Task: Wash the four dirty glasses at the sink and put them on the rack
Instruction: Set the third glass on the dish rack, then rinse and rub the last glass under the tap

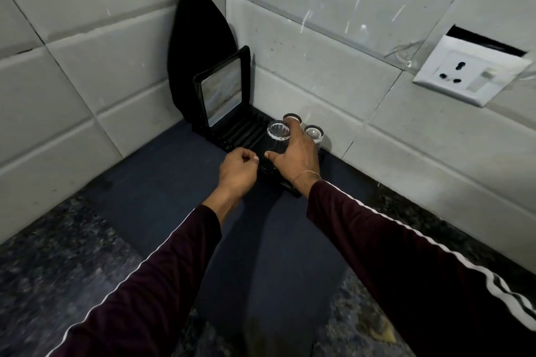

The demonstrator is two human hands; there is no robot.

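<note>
Head view, right hand (294, 158) hides glass (278, 138) side

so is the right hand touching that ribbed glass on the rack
Touching. The head view shows the right hand wrapped around the ribbed glass, fingers over its far side and thumb at its base, as it stands upside down on the black rack.

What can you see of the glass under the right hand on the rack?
The glass is clear and ribbed down its sides, with a scalloped rim and thick round end facing up; whether that end is its base or mouth is hard to tell. It stands upright on the black slotted rack, near its right end, in front of two more glasses by the wall. The right hand holds it from the right, fingers over the top edge, thumb low on the near side. It looks empty.
</note>
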